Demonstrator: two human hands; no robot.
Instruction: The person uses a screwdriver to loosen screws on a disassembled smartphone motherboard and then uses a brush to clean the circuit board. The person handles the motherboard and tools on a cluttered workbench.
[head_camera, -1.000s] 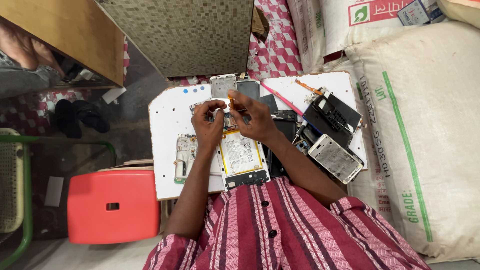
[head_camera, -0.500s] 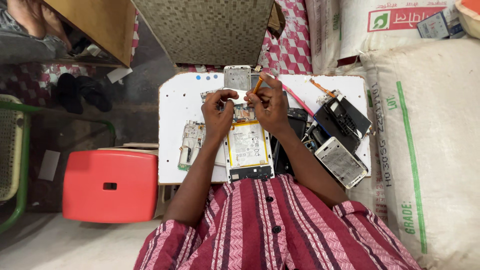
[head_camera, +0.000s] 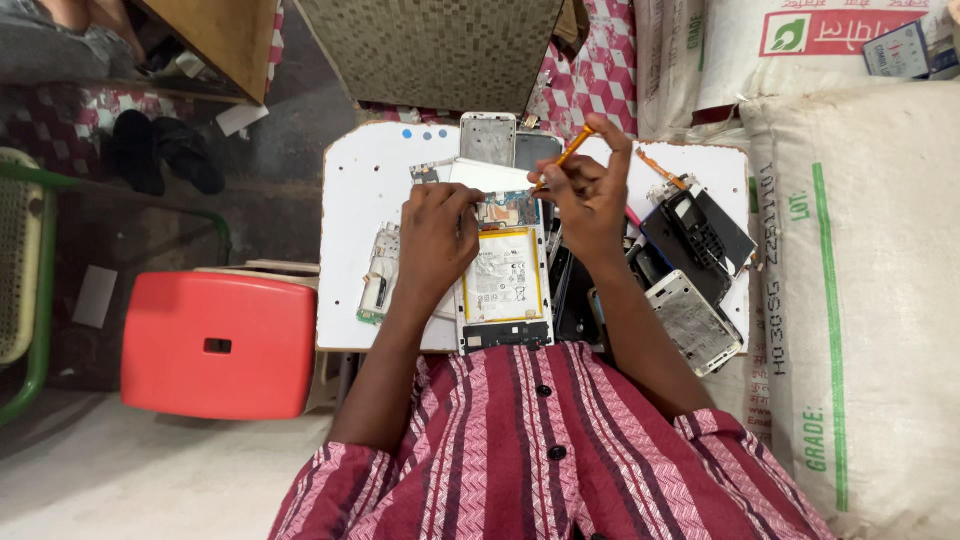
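An opened phone (head_camera: 505, 285) with its pale battery and circuit board exposed lies in the middle of a small white table (head_camera: 350, 200). My left hand (head_camera: 435, 240) rests on the phone's left edge, fingers pressing near the top of the board. My right hand (head_camera: 590, 195) is closed around a thin orange-handled tool (head_camera: 567, 155), whose tip points down toward the top of the board.
Several phone frames, back covers and loose boards lie around the table, among them a silver frame (head_camera: 488, 137) at the far edge, a dark stack (head_camera: 695, 235) and a grey frame (head_camera: 692, 322) at right. A red stool (head_camera: 220, 345) stands left. Large white sacks (head_camera: 860, 300) crowd the right.
The view has shifted so the table sits further right. My right hand has lifted slightly with the orange tool and my left hand stays on the phone.
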